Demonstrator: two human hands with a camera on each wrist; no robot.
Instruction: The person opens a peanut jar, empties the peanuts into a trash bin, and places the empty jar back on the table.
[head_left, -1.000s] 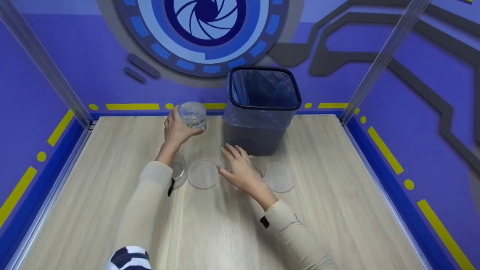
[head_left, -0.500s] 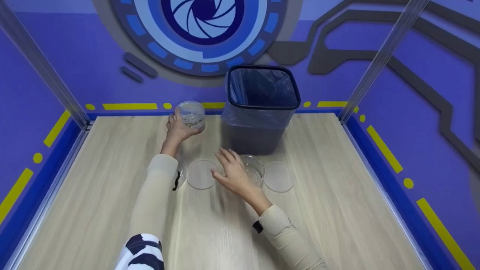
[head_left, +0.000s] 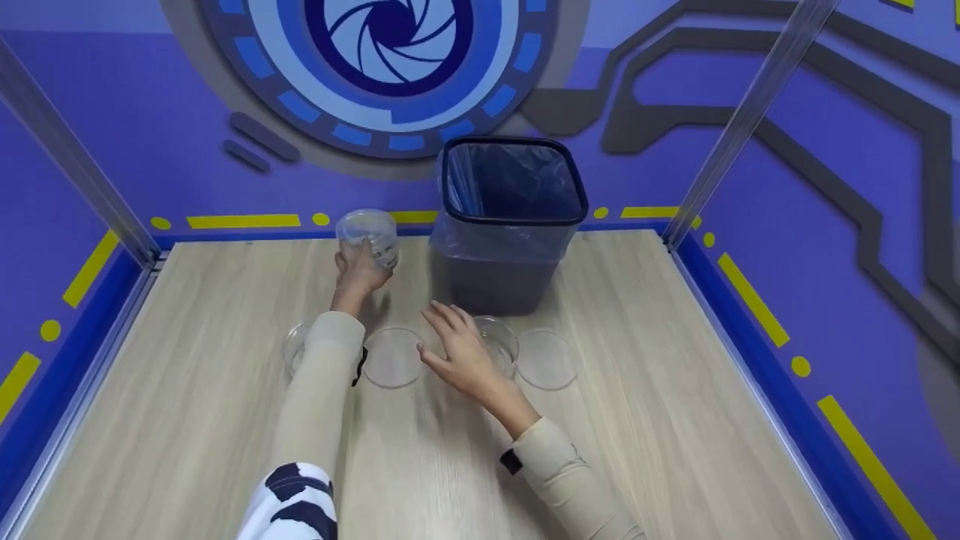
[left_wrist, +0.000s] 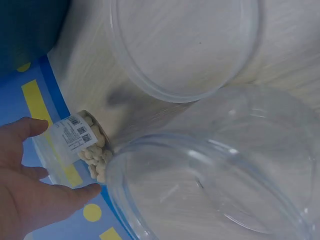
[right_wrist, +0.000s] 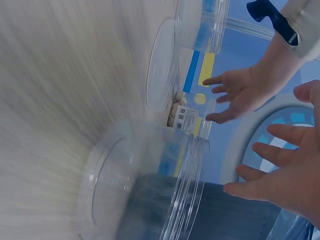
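Observation:
A small clear jar (head_left: 367, 223) with a white label and pale, nut-like pieces inside stands upright at the table's back edge. My left hand (head_left: 358, 276) is right at its near side. In the right wrist view, this left hand (right_wrist: 240, 92) has its fingers straight and spread beside the jar. My right hand (head_left: 463, 356) hovers with loosely spread fingers, holding nothing, left of a wide clear open jar (head_left: 505, 346). Partly hidden by my left sleeve is a second wide clear jar (head_left: 293, 346). Clear round lids lie flat: a left lid (head_left: 394, 358) and a right lid (head_left: 547, 360).
Behind the right wide jar stands a dark bin (head_left: 495, 285) lined with a clear bag. Printed blue panels (head_left: 300, 187) wall in the wooden table (head_left: 435, 465) at the back and sides.
From around the small jar's left side, my left hand has shifted to its near side; the jar stays in place. The left forearm has swung right, uncovering the left wide jar. My right hand moved slightly left.

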